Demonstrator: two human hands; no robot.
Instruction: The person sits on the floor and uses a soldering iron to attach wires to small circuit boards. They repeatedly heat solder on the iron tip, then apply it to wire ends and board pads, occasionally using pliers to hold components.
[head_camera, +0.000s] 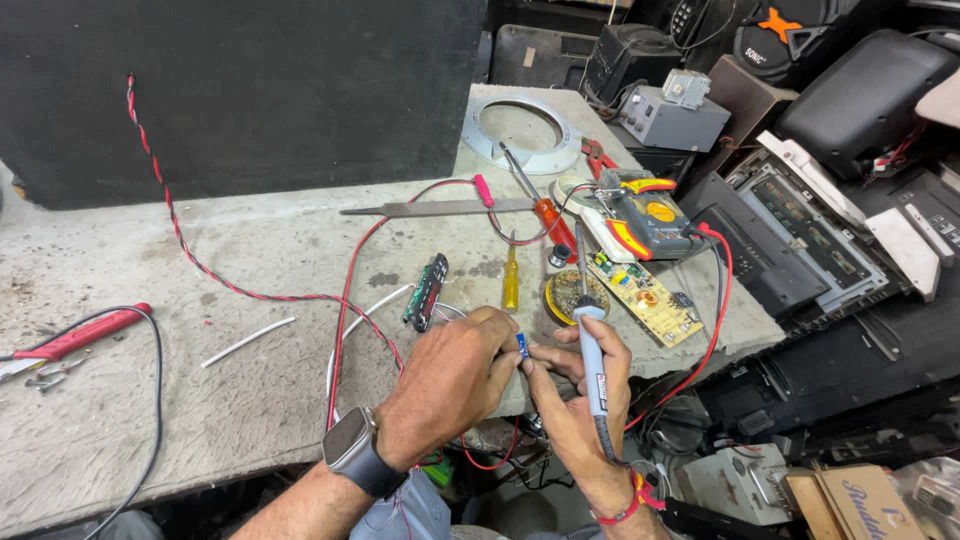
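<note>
My left hand (455, 380), with a dark smartwatch on the wrist, pinches a small blue component (522, 347) at the front edge of the grey workbench (150, 400). My right hand (580, 385) touches the same blue part with its fingertips and holds a grey-handled soldering iron (592, 345), tip pointing up and away. Red and white wires (345, 330) run under my left hand. A round tin of flux (572, 293) sits just beyond the iron.
On the bench lie a small black circuit strip (428, 290), a yellow circuit board (640, 295), a multimeter (650, 220), an orange screwdriver (540, 205), a yellow screwdriver (511, 280), a metal file (430, 208) and a white ring (520, 135). Electronic chassis and speakers crowd the right side.
</note>
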